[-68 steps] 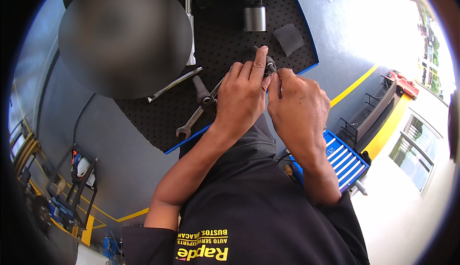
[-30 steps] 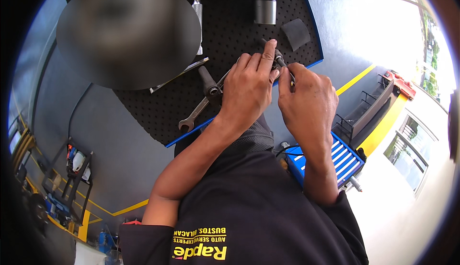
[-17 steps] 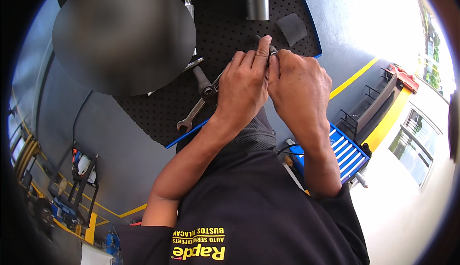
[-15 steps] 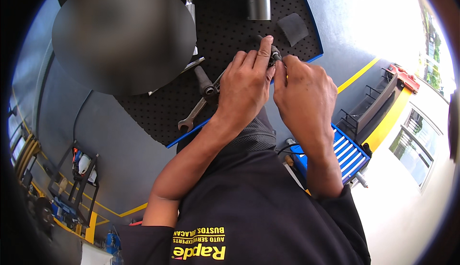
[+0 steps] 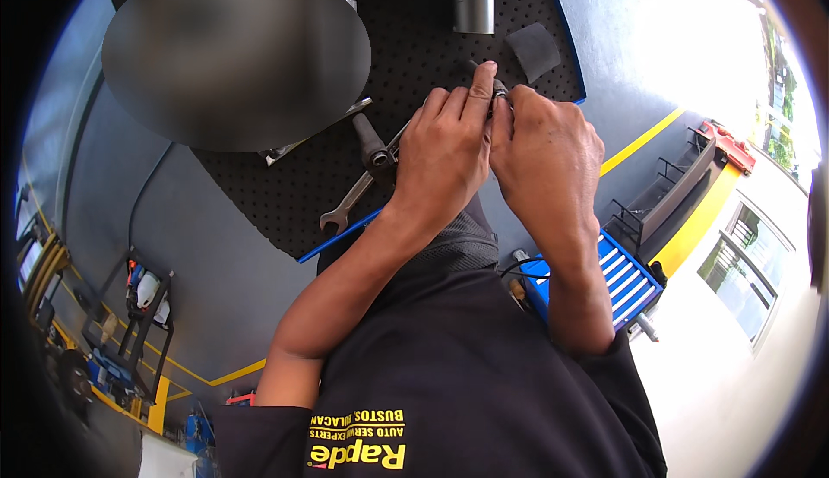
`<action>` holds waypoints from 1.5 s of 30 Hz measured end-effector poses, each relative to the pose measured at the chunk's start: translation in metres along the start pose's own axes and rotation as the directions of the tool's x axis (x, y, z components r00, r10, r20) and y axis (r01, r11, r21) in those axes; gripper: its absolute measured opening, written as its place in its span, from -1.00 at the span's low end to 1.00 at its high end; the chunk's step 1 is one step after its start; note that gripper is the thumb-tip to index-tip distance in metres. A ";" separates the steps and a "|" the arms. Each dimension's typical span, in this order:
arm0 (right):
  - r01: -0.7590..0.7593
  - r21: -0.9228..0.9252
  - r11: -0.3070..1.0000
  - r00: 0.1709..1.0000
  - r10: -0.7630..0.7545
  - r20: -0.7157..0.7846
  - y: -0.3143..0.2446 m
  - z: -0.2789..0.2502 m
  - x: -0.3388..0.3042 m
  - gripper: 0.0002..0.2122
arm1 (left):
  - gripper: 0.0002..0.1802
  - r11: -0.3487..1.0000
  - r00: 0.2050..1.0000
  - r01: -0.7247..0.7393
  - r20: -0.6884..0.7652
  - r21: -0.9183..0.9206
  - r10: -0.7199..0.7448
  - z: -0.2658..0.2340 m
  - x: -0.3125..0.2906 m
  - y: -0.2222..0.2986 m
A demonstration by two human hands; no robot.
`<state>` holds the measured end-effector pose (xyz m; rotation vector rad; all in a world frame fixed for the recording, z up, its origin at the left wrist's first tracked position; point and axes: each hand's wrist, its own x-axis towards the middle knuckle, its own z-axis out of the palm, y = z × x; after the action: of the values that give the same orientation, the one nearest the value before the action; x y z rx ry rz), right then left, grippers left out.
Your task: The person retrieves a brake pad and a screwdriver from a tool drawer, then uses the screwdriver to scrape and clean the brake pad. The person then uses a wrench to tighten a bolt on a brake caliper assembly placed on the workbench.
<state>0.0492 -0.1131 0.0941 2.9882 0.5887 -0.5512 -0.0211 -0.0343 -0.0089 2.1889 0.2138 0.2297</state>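
Left hand point(image 5: 445, 151) and right hand point(image 5: 548, 145) met over the bench point(image 5: 263, 195). Left: fingers stretched forward, grip underneath hidden, couldn't tell. Wrench point(image 5: 356, 195) lay left of both. Right: curled, thumb and index pinching the part point(image 5: 501, 88), small, dark, mostly covered between the hands. Step looked like fingertip work on it; next move probably called for a steady left hold. Versus half a second earlier: right sat tighter against left, hiding more part.
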 end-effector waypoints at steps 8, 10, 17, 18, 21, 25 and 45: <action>0.021 0.024 0.999 0.998 -0.020 -0.056 -0.001 0.004 0.000 -0.76 | -0.24 1.000 1.000 0.002 -0.021 0.004 -0.002 0.001 0.000 -0.002; 0.005 0.039 0.999 0.999 -0.003 -0.043 0.002 -0.002 -0.006 -0.76 | -0.28 1.000 1.000 0.000 0.000 0.004 0.000 0.000 0.000 0.000; -0.003 0.077 0.997 0.998 0.007 -0.056 0.005 0.003 -0.003 -0.73 | -0.24 1.000 1.000 0.013 -0.012 0.002 -0.013 -0.001 0.001 0.001; 0.011 0.069 0.998 0.999 -0.008 -0.038 0.005 0.003 -0.002 -0.73 | -0.24 1.000 1.000 0.011 -0.008 -0.003 -0.011 -0.001 0.001 0.001; 0.000 0.072 0.997 0.998 0.004 -0.060 0.006 -0.010 -0.017 -0.77 | -0.24 1.000 1.000 0.016 -0.006 -0.008 -0.016 -0.001 0.001 0.001; 0.022 0.040 0.999 0.997 -0.019 -0.075 0.002 0.008 -0.002 -0.75 | -0.22 1.000 1.000 0.021 -0.002 -0.001 -0.021 0.001 0.000 0.001; 0.007 0.066 0.998 0.999 -0.004 -0.040 0.004 0.002 -0.001 -0.79 | -0.22 1.000 1.000 0.000 0.004 -0.001 0.000 -0.001 0.002 0.000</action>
<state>0.0487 -0.1171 0.0928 3.0674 0.5930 -0.5226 -0.0199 -0.0332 -0.0079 2.1886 0.2110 0.2253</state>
